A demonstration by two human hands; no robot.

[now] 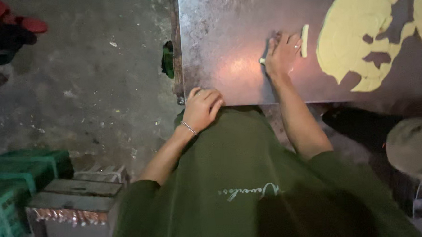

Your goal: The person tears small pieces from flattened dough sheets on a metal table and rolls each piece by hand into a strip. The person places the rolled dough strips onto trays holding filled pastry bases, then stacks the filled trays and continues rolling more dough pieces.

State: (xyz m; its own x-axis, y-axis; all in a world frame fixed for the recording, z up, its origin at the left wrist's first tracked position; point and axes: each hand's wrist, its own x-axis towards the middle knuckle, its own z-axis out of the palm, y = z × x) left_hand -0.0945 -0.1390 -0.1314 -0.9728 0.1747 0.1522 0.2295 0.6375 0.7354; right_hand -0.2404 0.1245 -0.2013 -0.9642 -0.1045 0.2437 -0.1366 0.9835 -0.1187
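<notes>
Right hand [282,54] lies flat, fingers spread, on a soft, likely tearable pale dough strip [305,40] on the metal table [227,46]; left hand [202,108], loosely curled and empty, rests at the table edge; best lifted underneath.

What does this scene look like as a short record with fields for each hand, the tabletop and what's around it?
surface: grey metal tabletop, scuffed and shiny
left hand: left hand resting at the table's near edge, fingers curled, bracelet on the wrist
right hand: right hand flat on the tabletop over a pale yellow dough strip
beside it: second pale yellow dough stick, just right of the fingers
dough: flat round pale yellow dough sheet with pieces cut away
floor: green plastic crates at lower left
</notes>
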